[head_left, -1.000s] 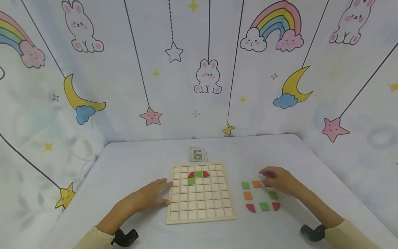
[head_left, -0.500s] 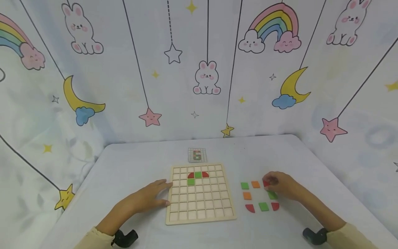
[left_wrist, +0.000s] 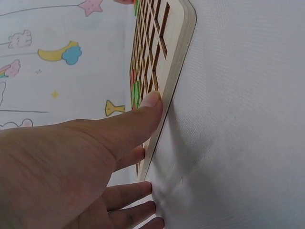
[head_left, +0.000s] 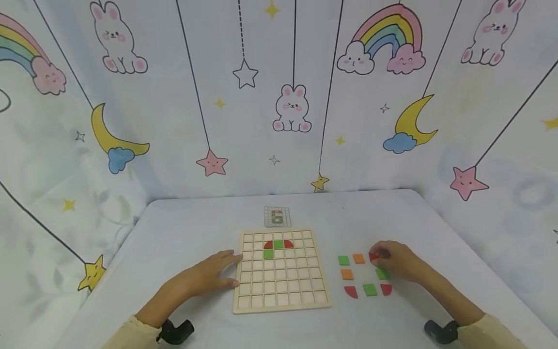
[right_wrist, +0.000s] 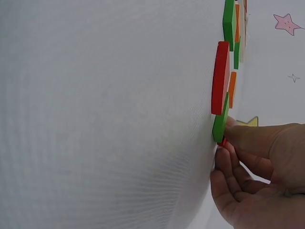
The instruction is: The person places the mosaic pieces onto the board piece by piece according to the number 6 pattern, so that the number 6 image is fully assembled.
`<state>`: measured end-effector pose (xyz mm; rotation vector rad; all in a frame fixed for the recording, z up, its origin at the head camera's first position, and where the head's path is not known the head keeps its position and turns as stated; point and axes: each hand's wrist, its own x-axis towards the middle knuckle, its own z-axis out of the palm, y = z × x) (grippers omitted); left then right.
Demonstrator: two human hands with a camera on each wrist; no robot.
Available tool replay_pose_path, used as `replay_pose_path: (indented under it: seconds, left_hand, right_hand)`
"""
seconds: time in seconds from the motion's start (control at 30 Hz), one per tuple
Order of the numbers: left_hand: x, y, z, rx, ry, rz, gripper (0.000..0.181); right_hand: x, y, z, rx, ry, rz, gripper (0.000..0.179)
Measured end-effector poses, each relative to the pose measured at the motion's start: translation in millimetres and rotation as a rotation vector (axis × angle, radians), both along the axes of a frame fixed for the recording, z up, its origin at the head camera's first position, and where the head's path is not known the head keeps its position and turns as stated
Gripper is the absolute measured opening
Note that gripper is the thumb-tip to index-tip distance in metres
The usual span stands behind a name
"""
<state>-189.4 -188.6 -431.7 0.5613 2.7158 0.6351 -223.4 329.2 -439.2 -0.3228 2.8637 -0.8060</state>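
Observation:
A wooden grid board (head_left: 283, 309) lies flat on the table, with two red quarter-circle tiles and two green square tiles set in its upper cells. My left hand (head_left: 207, 276) rests at its left edge, fingers spread and loosely extended; in the left wrist view the thumb (left_wrist: 150, 101) touches the board's rim. To the right of the board, my right hand (head_left: 398, 259) pinches a red quarter-circle tile (head_left: 373, 258) at the back right of the loose tiles. In the right wrist view that tile is mostly hidden behind a green square tile (right_wrist: 220, 121) and the fingers.
Loose tiles lie around the right hand: green squares (head_left: 370, 290), orange squares (head_left: 347, 274) and red quarter-circles (head_left: 351, 292). A small pattern card (head_left: 277, 217) showing a tile figure lies behind the board. A printed cloth backdrop (head_left: 261, 121) stands along the table's far side.
My right hand has moved slightly right and down onto the red quarter-circle tile at the back, its fingers closing on it. The left hand and the board stay in place.

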Motion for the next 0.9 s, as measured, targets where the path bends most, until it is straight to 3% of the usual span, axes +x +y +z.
replay_pose_path:
  seconds: [0.27,0.47,0.9]
  left_hand:
    - [-0.5,-0.3,-0.5,-0.007,0.000,0.003,0.074]
    - [0.8,-0.8,-0.5,0.002,0.000,0.010,0.073]
    - [-0.5,-1.3,-1.2,0.005,-0.008,0.001,0.073]
  right_hand:
    - [-2.3,-5.7,3.1,0.014,-0.004,-0.018,0.023]
    - [-8.1,-16.6,7.9,-0.001,0.066,0.012,0.023]
    - [-21.2,-83.5,15.0,-0.040,0.020,0.031,0.022]
